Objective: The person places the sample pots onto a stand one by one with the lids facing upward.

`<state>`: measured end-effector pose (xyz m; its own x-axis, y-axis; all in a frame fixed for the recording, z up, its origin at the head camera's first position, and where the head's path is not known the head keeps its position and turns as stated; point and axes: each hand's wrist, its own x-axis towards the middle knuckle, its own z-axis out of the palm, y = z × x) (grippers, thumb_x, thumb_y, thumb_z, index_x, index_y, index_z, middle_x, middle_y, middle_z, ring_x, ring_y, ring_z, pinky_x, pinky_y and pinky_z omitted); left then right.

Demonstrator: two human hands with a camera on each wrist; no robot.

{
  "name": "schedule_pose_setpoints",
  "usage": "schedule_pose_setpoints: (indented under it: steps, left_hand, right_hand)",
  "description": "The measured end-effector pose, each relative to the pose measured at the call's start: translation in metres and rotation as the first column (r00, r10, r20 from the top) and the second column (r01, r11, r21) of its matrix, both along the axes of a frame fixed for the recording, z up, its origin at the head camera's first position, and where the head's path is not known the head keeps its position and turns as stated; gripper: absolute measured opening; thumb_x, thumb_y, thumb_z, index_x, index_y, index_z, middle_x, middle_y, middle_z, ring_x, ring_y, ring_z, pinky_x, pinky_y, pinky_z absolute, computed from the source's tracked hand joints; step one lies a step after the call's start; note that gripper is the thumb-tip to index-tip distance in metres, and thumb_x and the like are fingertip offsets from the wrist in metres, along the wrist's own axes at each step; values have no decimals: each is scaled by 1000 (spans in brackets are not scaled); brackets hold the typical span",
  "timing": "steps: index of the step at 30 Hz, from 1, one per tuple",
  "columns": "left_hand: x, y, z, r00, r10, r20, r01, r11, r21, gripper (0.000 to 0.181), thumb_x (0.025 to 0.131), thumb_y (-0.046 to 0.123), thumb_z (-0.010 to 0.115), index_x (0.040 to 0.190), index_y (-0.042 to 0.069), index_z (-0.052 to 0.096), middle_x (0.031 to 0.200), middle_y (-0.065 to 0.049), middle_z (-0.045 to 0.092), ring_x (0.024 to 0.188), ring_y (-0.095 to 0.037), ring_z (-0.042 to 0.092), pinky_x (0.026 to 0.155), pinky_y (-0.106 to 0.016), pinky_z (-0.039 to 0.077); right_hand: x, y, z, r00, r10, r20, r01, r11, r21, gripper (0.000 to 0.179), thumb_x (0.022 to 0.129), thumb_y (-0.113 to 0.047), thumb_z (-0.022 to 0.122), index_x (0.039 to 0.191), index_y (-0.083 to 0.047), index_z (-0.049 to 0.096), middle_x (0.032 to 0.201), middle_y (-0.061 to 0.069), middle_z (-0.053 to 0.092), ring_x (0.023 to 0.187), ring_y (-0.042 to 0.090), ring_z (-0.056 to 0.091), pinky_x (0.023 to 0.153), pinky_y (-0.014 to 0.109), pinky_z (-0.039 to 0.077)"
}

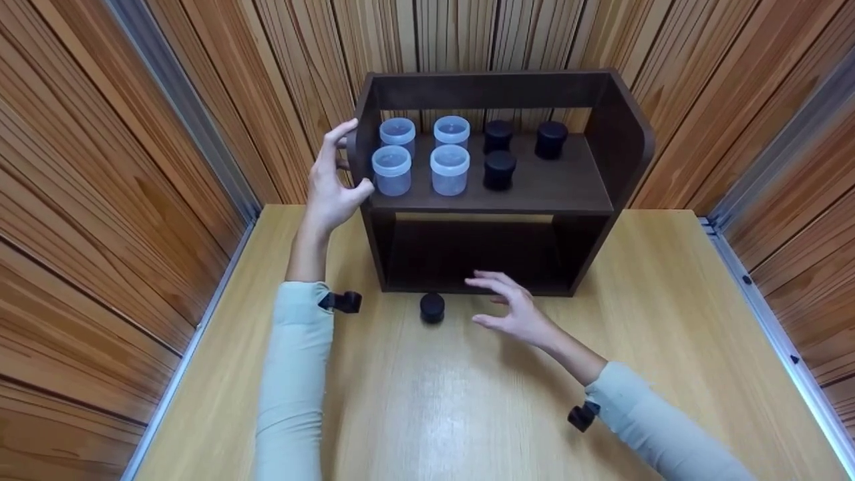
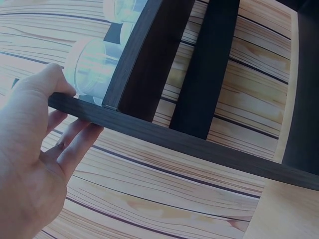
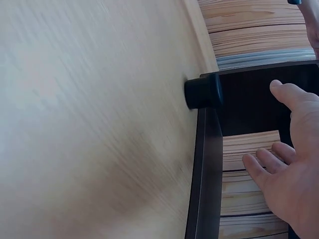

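Note:
My left hand [image 1: 334, 190] grips the left side panel of a dark brown two-tier shelf [image 1: 491, 204], thumb on the inner side and fingers outside. In the left wrist view that panel [image 2: 149, 135] runs between thumb and fingers, beside a clear jar [image 2: 94, 69]. My right hand [image 1: 514, 312] hovers in front of the lower tier with fingers spread and nothing held. To its left, a small black lidded jar [image 1: 432, 307] stands upright on the table by the shelf's front edge. The right wrist view shows this black jar [image 3: 203, 92] apart from the fingers.
On the upper tier, several clear jars [image 1: 449, 170] stand in two rows at the left. Three black jars [image 1: 499, 170] stand to their right. Wood-patterned walls [image 1: 127, 133] enclose the table [image 1: 427, 401] at the back and sides, with metal rails [image 1: 768, 307] along its edges.

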<state>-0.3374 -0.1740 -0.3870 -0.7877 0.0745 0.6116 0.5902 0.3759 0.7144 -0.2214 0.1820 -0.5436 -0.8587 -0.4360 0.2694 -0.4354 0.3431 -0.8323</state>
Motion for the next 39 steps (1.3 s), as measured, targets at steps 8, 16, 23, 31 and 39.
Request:
schedule_pose_setpoints:
  steps: [8, 16, 23, 31, 39]
  left_hand:
    - [1, 1, 1, 1000, -3, -7, 3, 1000, 7, 82, 86, -2, 75, 163, 13, 50, 141, -15, 68, 132, -23, 62, 104, -33, 52]
    - [2, 0, 1, 1000, 0, 6, 0, 1000, 4, 81, 88, -2, 75, 164, 14, 50, 142, -16, 67, 130, -27, 63, 105, -34, 52]
    - [1, 0, 1, 1000, 5, 5, -5, 1000, -1, 81, 89, -2, 75, 164, 14, 49, 142, -15, 67, 132, -22, 61, 106, -36, 52]
    - [0, 1, 1, 1000, -3, -9, 3, 1000, 2, 81, 88, -2, 74, 163, 15, 50, 143, -15, 68, 134, -22, 60, 107, -42, 52]
    - [0, 0, -1, 1000, 1, 1, -1, 1000, 5, 81, 88, -1, 74, 163, 16, 50, 142, -14, 68, 134, -22, 60, 108, -43, 51]
  right_hand:
    - [-6, -21, -8, 999, 35, -11, -34, 999, 15, 64, 96, -12, 89, 155, -6, 65, 168, 30, 51, 153, 54, 53, 115, 74, 54]
    - [-12, -39, -16, 1000, 28, -9, -28, 1000, 13, 64, 93, -3, 88, 153, -4, 66, 163, 34, 54, 151, 53, 55, 119, 71, 53]
    - [-19, -50, -27, 999, 1, -42, 1, 999, 43, 64, 92, -8, 91, 152, -7, 68, 158, 29, 60, 149, 47, 58, 126, 59, 50]
    - [-23, -60, -34, 999, 24, 45, -22, 998, -51, 61, 93, -5, 90, 149, 1, 68, 157, 29, 59, 144, 48, 62, 116, 65, 57]
    - [-27, -66, -42, 997, 12, 72, -7, 997, -75, 52, 94, -2, 87, 144, 2, 71, 151, 30, 61, 138, 49, 66, 111, 60, 61]
